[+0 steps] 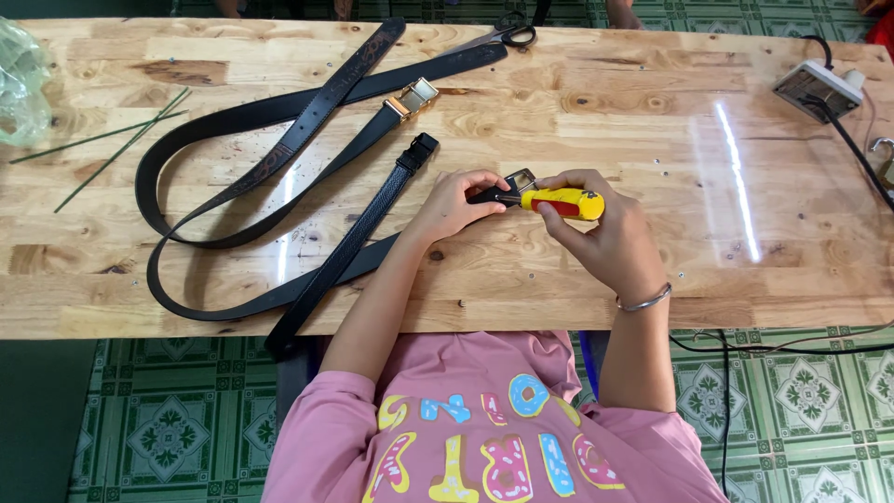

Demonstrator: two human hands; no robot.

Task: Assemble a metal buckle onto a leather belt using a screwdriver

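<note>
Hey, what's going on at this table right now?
A person at a wooden table holds a black belt end in the left hand and presses a yellow and red tool, gripped in the right hand, against its metal buckle. More black belts and scissors lie on the table beyond the hands.

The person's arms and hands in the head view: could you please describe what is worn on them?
Both forearms and hands are bare. The left hand wears nothing visible. The right hand has a thin silver metal bangle at the wrist. Short pink fabric sleeves with colourful lettering on the shirt front cover the upper arms.
</note>
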